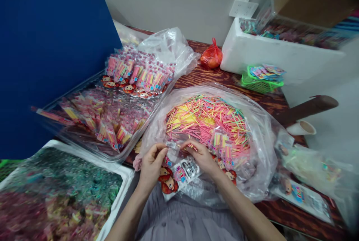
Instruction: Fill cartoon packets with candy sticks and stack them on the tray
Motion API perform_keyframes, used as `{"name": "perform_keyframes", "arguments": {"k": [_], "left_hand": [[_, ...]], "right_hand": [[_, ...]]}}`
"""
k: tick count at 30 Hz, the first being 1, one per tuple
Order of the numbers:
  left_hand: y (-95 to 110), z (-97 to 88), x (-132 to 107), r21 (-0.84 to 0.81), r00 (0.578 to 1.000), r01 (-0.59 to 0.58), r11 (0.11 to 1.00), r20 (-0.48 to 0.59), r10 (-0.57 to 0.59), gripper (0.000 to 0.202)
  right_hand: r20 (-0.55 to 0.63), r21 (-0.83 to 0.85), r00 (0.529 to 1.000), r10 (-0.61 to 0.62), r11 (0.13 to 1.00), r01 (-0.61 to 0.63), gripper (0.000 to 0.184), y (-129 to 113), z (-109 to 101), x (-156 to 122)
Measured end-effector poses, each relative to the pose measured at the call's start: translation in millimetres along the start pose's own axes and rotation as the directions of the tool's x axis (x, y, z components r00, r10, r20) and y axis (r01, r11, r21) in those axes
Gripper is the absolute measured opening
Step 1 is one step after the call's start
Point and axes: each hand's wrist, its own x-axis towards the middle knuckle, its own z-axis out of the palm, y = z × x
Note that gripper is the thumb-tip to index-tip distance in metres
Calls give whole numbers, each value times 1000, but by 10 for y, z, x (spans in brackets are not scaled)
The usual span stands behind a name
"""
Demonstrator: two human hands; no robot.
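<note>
My left hand (153, 164) pinches the upper edge of a small printed plastic bag (182, 173), which shows a red-haired cartoon figure and a "Stick" logo. Close by on its right, my right hand (199, 155) is closed around a few thin coloured sticks (192, 146), their ends showing at the fingers near the bag's mouth. Just beyond both hands, a large clear plastic sack (260, 121) lies open around a heap of pink, yellow and green sticks (202, 117). Several filled small bags (223, 145) rest on that heap, near my right forearm.
A clear tub (131, 142) full of filled bags stands left, above a white foam box (123, 177) of colourful pieces. Behind are a red knotted bag (211, 57), a green basket (260, 82) and another foam box (252, 54). A paper cup (303, 128) lies right.
</note>
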Motion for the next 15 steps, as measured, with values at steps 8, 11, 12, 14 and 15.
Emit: {"name": "perform_keyframes", "arguments": {"k": [8, 11, 12, 14, 15], "left_hand": [[-40, 57, -52, 27, 999, -21, 999, 29, 20, 26], [-35, 103, -53, 2, 997, -41, 999, 67, 41, 26], [-35, 115, -53, -6, 996, -41, 999, 79, 42, 26], [-43, 131, -56, -29, 994, -25, 999, 104, 28, 26], [-52, 134, -58, -43, 994, -9, 999, 113, 14, 26]], "right_hand": [[-219, 577, 965, 145, 817, 8, 16, -267, -50, 182], [-217, 723, 966, 140, 688, 62, 15, -474, -10, 316], [-199, 752, 969, 145, 657, 56, 15, -528, 20, 345], [-148, 787, 975, 167, 616, 14, 15, -599, 97, 364], [-122, 794, 976, 183, 608, -15, 16, -616, 136, 355]]}}
